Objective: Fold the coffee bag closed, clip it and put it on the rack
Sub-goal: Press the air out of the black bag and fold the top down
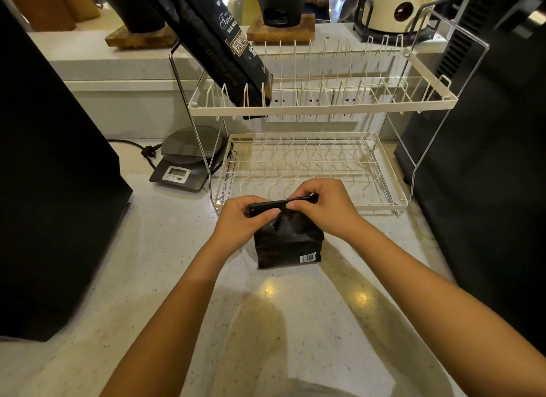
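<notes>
A small black coffee bag (288, 246) with a white barcode label stands upright on the speckled counter, just in front of the rack. My left hand (240, 219) pinches the left end of its folded top edge, and my right hand (325, 207) pinches the right end. The top strip lies flat and horizontal between my fingers. Behind the bag stands a cream two-tier wire rack (322, 108). No clip shows in this view.
A tall black coffee bag (224, 45) leans in the left slots of the rack's upper tier. A grey kitchen scale (184, 160) sits left of the rack. Large black appliances flank both sides (44, 175) (487, 160). Black drippers on wooden bases stand on the back ledge.
</notes>
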